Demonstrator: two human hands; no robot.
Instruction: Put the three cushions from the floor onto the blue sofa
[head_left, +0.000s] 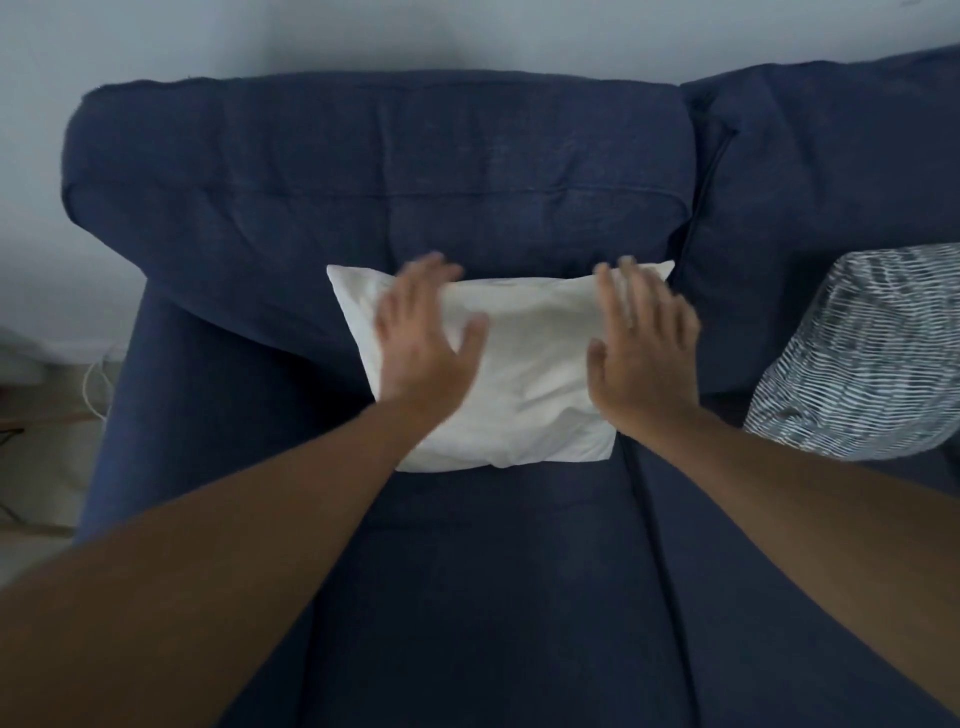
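We are in a home living room: a blue fabric sofa (467, 182) stands against a plain pale wall (156, 41), with a white cushion (530, 364) and a striped cushion (872, 353) on its seat, and a white cable (93, 384) on the floor beside it.

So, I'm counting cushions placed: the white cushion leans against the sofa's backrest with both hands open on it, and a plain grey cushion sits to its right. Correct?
Not quite. In the head view the cushion to the right is striped grey and white, not plain. The rest holds: the white cushion leans on the blue sofa backrest, left hand and right hand open on it.
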